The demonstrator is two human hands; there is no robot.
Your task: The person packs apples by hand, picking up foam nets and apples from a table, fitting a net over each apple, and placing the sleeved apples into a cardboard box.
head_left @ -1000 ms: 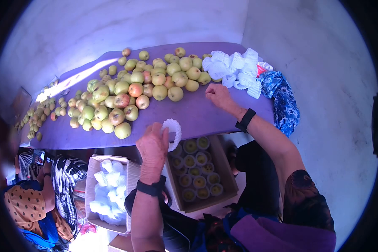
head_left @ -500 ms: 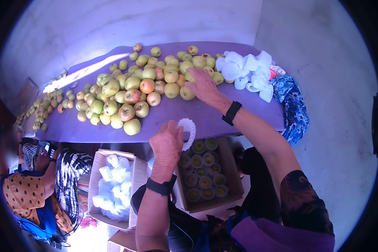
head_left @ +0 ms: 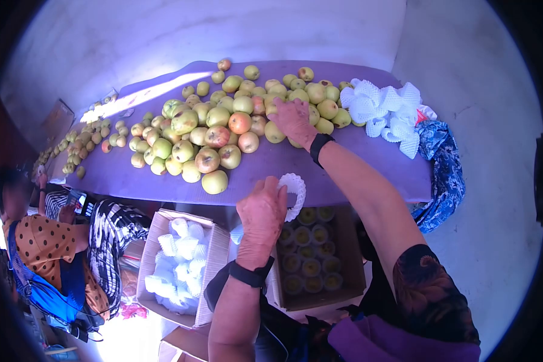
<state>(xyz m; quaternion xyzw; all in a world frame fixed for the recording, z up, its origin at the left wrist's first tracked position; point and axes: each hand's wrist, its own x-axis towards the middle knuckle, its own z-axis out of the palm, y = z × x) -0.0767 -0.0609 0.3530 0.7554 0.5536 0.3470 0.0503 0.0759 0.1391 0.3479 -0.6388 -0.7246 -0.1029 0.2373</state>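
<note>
Now the right hand is among the apples, the left holding a net

The right hand [head_left: 297, 120] has moved left since the earlier frames: a second ago it hung over bare counter [head_left: 253, 181] beside the loose nets [head_left: 377, 105], then reached the pile's right edge, and now it lies deeper in the apples [head_left: 217, 136]. Its fingers are bent down over the fruit; whether they are clamped on one, I cannot tell. The left hand [head_left: 262, 208] still has its thumb and fingers clamped on the net [head_left: 300, 198], at the counter's near edge. The view has swung left, so the pile sits farther right and more of the co-worker [head_left: 39, 247] shows.

The net is a white ring with a scalloped, open-mesh wall. The apples are round and smooth, mostly yellow-green, some blushed red or marked brown. The loose nets look soft and crumpled, heaped near a shiny blue patterned cloth [head_left: 443, 175]. The counter's cover is matt purple. Below, one cardboard box [head_left: 216, 259] holds more white nets; another box [head_left: 355, 256], in shadow, holds rows of apples ringed in white.
</note>
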